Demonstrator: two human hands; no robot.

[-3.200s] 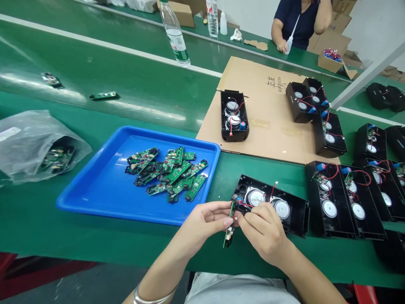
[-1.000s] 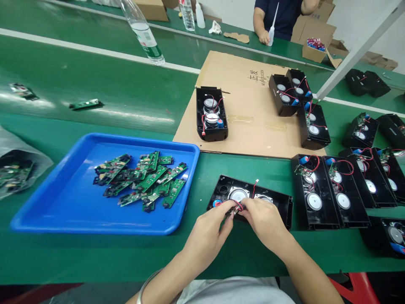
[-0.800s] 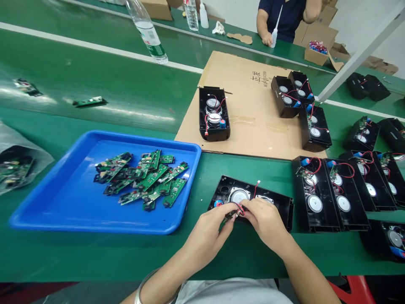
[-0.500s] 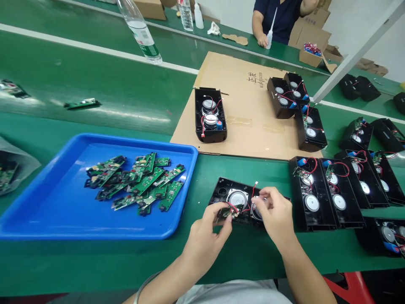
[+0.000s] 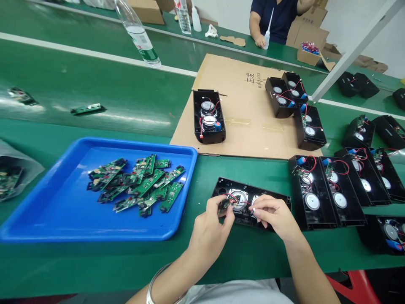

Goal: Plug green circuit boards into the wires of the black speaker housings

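Note:
In front of me a black speaker panel (image 5: 268, 192) lies on the green bench with two round speakers set in it; the left speaker (image 5: 243, 196) shows, while my right hand partly covers the other. Over that left speaker, my left hand (image 5: 209, 226) pinches a small circuit board (image 5: 231, 203) with red wires on it. My right hand (image 5: 276, 215) is closed in a pinch on a thin wire with a small white plug (image 5: 254, 210), above the right speaker. The board's lower part is hidden by fingers.
Left stands a blue tray (image 5: 95, 228) with several circuit boards (image 5: 147, 181). A cardboard sheet (image 5: 240, 135) bears an open speaker box (image 5: 209, 116). More speaker boxes (image 5: 311, 211) stand close on the right. A water bottle (image 5: 142, 42) and a co-worker (image 5: 272, 21) are farther back.
My right hand has come down and slightly left, and the white plug that stood up beside it is now at its fingertips. My left hand keeps the circuit board over the left speaker.

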